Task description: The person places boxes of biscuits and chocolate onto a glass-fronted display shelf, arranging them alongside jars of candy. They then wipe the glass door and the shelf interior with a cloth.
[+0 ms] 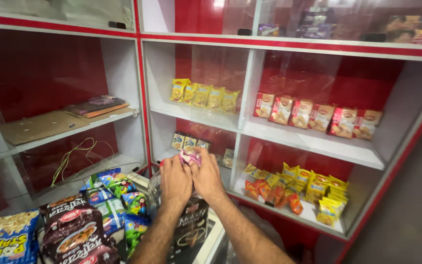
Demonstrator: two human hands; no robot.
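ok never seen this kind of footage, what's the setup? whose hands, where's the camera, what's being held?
There is no machine here: one camera sits on a person's head and looks down at their own two bare hands. The left hand and right hand are pressed together, their fingers closed on a small pink and white wrapped packet. In front stands a red and white shelf unit holding rows of yellow snack packets and red biscuit packs. Lower left lies a heap of snack bags. A dark box sits under the forearms.
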